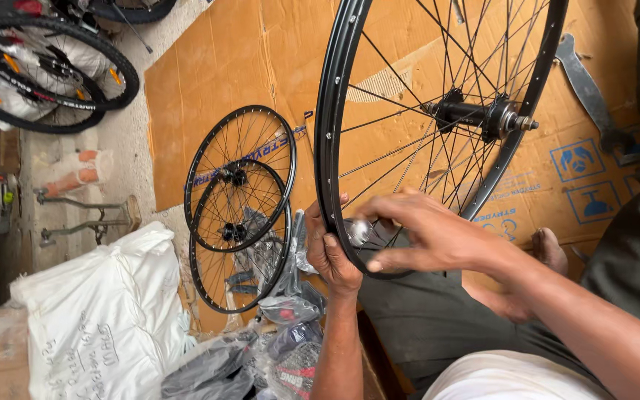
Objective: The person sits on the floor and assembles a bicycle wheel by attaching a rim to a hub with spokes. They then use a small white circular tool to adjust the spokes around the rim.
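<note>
From the head camera, the person sits on flattened cardboard (261, 59) with a black spoked bicycle wheel (335, 89) stood upright on its edge between the knees, which seems meant to bring the lower rim close to both hands. The left hand (331, 255) is curled around the rim's bottom arc from the outside, fingers closed on it and thumb over the edge, apparently steadying it. The right hand (427, 233) reaches across the spokes from the other side, fingers partly closed and pinched toward a small pale piece at the rim's inner face; what that piece is, I cannot tell. The hub (479, 115) with its axle sits well above both hands. Two smaller black wheels (242, 200) lie overlapped flat on the cardboard to the left, near plastic-wrapped parts (283, 326). A white sack (105, 311) sits beside them, and a flat metal wrench (587, 92) lies beyond the hub.
</note>
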